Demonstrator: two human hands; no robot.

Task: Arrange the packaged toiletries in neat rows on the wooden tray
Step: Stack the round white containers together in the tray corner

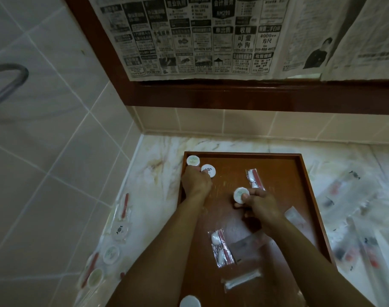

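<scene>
a: tray (304,187) of dark wood sits on the marble surface (158,196), pushed near the tiled corner. what do the hands do?

b: the left hand (194,181) reaches to the far left corner of the tray, and its fingertips touch a round white packet (208,170) there. whether its grip pinches the packet or only presses on it cannot be told, since the fingers are hidden behind the knuckles. another round packet (193,160) lies just beside, in the very corner.

a: and the right hand?

b: the right hand (261,204) is over the middle of the tray, its grip pinching a third round white packet (241,194) between thumb and fingers.

a: what else lies on the tray?

b: a clear sachet with a red strip (254,177) lies beyond the right hand. a similar sachet (221,248) lies between the forearms, nearer the person. a long slim wrapped packet (242,281) lies near the front edge, and a white round lid (190,302) shows at the bottom edge of the view.

a: and off the tray?

b: more round packets (111,253) and sachets lie on the surface to the left, and blurred sachets (353,244) lie to the right. newspaper (189,36) covers the framed panel above the tiles.
</scene>
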